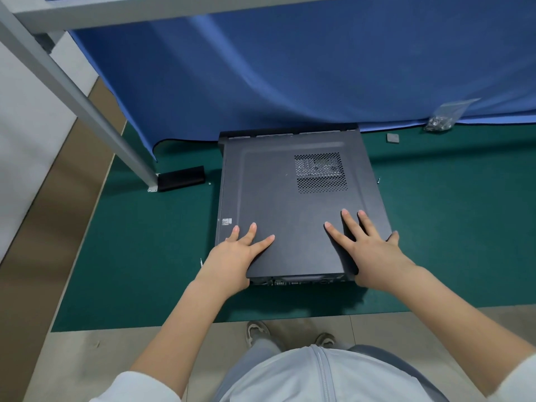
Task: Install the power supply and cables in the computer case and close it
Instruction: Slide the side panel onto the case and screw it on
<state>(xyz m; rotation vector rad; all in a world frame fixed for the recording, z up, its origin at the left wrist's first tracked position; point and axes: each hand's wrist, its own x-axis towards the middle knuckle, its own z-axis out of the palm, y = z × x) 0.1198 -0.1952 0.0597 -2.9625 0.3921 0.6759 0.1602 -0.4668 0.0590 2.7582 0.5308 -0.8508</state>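
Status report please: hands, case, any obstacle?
Both hands, left and right, flat on side panel. Case lying covered on mat. No obstacle seen.

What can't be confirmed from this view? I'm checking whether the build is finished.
- Power supply and cables: hidden under the dark grey metal side panel, head view.
- Rear ports: shadowed, partly covered by both hands (left hand, right hand).
- Clear plastic bag: contents too small.

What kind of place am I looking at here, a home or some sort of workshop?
Probably a workshop or assembly bench rather than a home. A green work mat covers the table, a closed computer case lies on it under both hands, and a bag of screws sits by a blue curtain.
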